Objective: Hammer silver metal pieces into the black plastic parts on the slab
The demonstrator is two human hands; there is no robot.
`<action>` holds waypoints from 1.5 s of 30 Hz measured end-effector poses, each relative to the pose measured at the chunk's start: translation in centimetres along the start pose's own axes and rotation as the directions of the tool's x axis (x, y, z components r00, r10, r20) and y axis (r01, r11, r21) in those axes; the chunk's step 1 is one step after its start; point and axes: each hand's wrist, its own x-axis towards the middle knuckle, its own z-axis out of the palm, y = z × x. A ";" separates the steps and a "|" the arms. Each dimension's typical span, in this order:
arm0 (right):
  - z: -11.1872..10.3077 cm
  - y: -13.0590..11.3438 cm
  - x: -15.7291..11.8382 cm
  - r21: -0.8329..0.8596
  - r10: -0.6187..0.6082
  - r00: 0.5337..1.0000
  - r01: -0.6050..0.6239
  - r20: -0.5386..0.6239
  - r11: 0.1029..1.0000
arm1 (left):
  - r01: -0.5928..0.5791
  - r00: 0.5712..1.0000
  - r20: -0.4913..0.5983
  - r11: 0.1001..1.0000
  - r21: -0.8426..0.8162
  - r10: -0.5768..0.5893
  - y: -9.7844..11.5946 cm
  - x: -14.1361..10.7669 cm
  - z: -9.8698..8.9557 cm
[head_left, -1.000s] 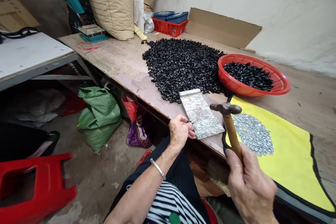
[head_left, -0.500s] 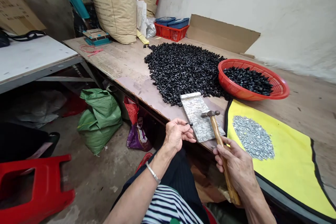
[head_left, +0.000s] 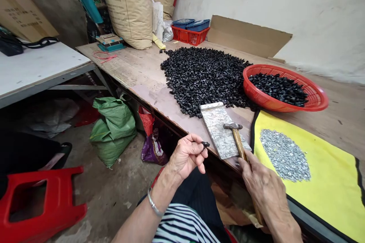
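Between thumb and forefinger, my left hand (head_left: 189,153) pinches a small black plastic part (head_left: 205,144), just off the near edge of the table. My right hand (head_left: 264,182) is wrapped round the wooden handle of a ball-peen hammer (head_left: 237,136). The hammer's head lies over a whitish, scuffed metal plate (head_left: 216,121) at the table edge; whether it touches cannot be told. Behind the plate spreads a large pile of black plastic parts (head_left: 205,78). Small silvery metal pieces (head_left: 285,155) lie heaped on a yellow cloth (head_left: 333,182) right of my right hand.
A red plastic basket (head_left: 322,97) of black parts stands at the right of the pile. Further back are a red crate (head_left: 189,37) with blue boxes, paper sacks (head_left: 128,7) and a cardboard sheet (head_left: 248,40). On the floor are a green sack (head_left: 114,129) and a red stool (head_left: 57,197).
My left hand has drawn slightly back from the plate with the black part, now turned up more. My right hand has rolled over, palm down, on the hammer. The view has shifted a little left.
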 end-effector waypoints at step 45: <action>2.1 4.8 4.2 0.923 0.439 0.885 -0.289 0.156 0.255 | -0.142 0.637 -0.077 0.214 0.966 0.767 5.9 4.3 -4.6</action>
